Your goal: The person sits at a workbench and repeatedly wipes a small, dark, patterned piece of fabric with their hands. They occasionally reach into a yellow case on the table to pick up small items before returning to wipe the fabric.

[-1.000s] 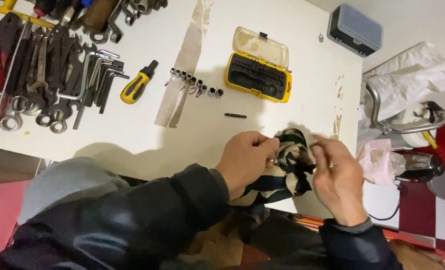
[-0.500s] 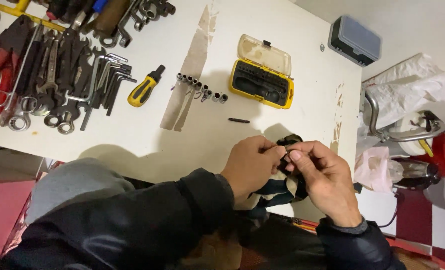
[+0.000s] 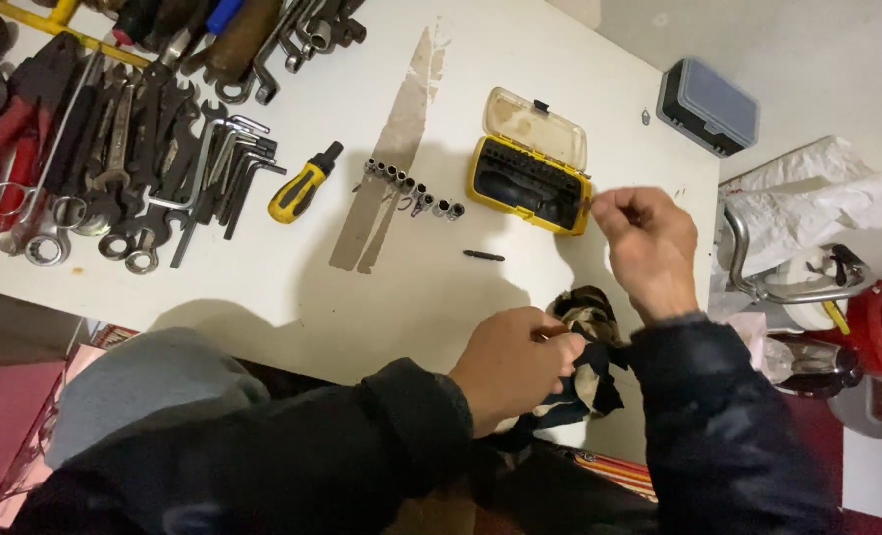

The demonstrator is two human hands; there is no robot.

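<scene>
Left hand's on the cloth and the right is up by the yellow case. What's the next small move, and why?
Probably lower the right hand toward the loose bit: it hangs closed above the table beside the open yellow case, while the left hand grips the cloth.

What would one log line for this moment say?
left hand: grips dark rag at table edge | right hand: raised, fingers pinched, contents unclear | nearby: yellow bit case
</scene>
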